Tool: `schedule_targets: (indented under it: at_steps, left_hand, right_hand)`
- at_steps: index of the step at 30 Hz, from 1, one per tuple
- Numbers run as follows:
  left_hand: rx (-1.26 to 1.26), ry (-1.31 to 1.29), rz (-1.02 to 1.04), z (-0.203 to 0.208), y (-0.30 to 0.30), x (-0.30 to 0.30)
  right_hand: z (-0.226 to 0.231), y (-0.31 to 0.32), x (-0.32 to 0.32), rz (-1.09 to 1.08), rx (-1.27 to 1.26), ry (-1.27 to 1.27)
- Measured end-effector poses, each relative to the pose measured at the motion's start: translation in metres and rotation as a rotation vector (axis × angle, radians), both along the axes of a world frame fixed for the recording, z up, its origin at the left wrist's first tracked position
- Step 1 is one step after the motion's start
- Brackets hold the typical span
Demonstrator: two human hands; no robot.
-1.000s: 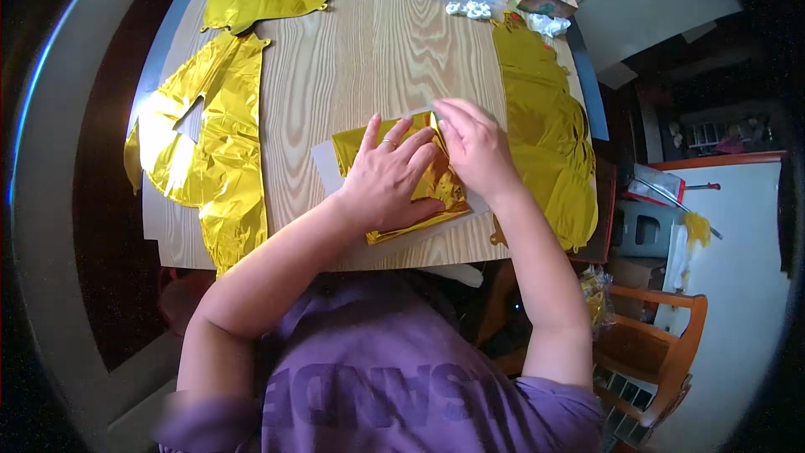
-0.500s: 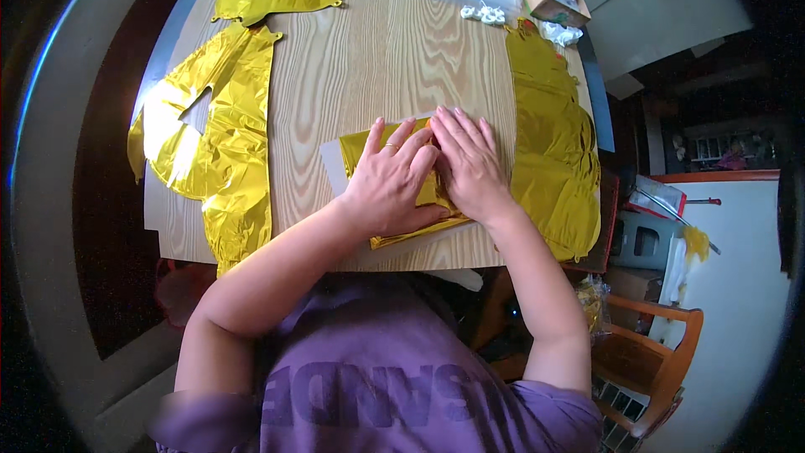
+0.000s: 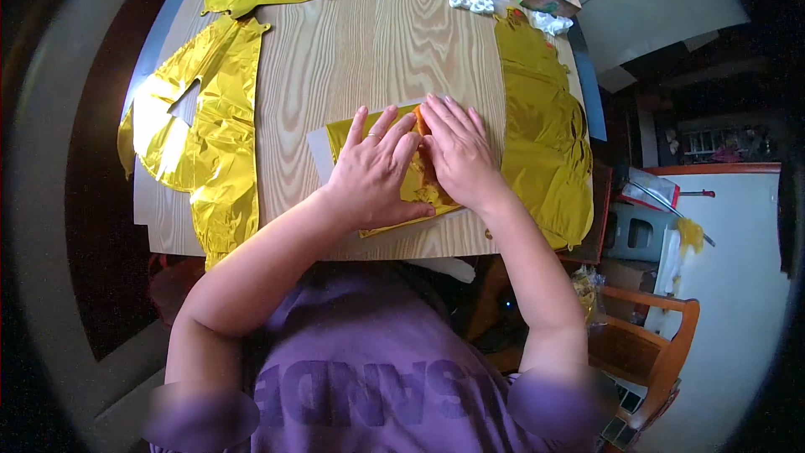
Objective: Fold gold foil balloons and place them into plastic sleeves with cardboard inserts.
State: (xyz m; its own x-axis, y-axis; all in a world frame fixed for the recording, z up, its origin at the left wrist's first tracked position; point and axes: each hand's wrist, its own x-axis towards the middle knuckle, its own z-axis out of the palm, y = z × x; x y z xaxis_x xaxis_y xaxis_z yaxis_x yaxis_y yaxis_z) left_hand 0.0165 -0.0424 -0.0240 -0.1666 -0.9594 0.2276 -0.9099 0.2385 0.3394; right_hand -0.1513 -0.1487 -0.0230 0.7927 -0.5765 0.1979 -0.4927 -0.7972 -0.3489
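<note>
A flat, deflated balloon of shiny gold foil (image 3: 373,136) lies on the near middle part of a light wooden table, folded into a rough rectangle set slightly askew to the table's front edge. Its surface is creased and wrinkled, catching bright glints, with a small orange patch showing at its upper edge. A pale, thin sheet lies beneath it and juts out at the left side and along the near edge. Most of the foil is covered from above; its upper left corner and a lower strip stay visible, lying flat.
</note>
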Motion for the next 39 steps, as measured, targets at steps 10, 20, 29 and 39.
schedule_targets:
  at_steps: [10, 20, 29, 39]
  left_hand:
    - [-0.017, 0.105, 0.009, 0.0, -0.001, -0.001]
    - [-0.019, 0.035, -0.17, 0.025, 0.021, 0.024]
    - [0.046, -0.051, -0.446, 0.019, 0.046, 0.01]
    - [0.114, -0.128, -0.4, 0.022, 0.099, 0.04]
  right_hand:
    - [-0.012, 0.018, 0.001, -0.034, -0.039, 0.0]
    - [-0.012, 0.021, 0.001, -0.052, -0.103, 0.075]
    - [-0.007, 0.021, 0.004, -0.043, -0.078, 0.11]
    - [-0.004, 0.022, 0.003, -0.034, -0.06, 0.124]
